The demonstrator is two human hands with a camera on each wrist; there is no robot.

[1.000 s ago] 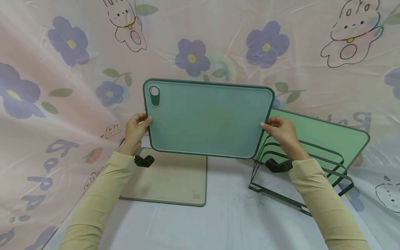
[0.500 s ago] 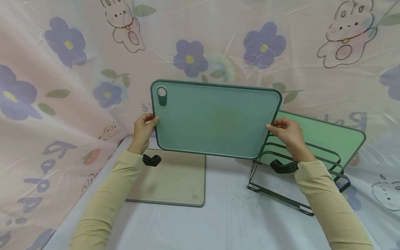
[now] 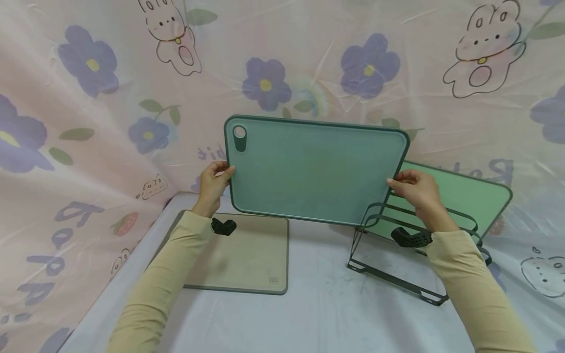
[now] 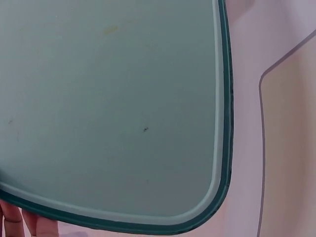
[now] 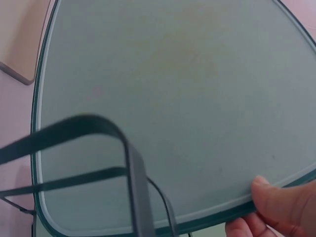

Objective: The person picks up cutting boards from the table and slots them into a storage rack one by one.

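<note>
A teal cutting board point(image 3: 315, 169) with a dark green rim and a hole in its upper left corner is held up, tilted slightly down to the right. My left hand point(image 3: 213, 189) pinches its left edge, thumb on the near face. At the right edge my right hand point(image 3: 419, 196) pinches it the same way. The board's lower right corner overlaps the black wire rack point(image 3: 397, 282), behind the rack's front hoops. Farther back in the rack leans a light green board point(image 3: 459, 196). In the right wrist view, rack hoops point(image 5: 133, 187) cross in front of the teal board.
A beige board point(image 3: 247, 255) with a grey rim lies flat on the white tabletop point(image 3: 309, 318) at the left, partly under my left forearm. A pink printed curtain point(image 3: 309, 59) with flowers and rabbits hangs behind and along the sides.
Both hands have carried the teal board to the right. Its lower right corner now sits behind the rack's front hoops. The head view has shifted slightly.
</note>
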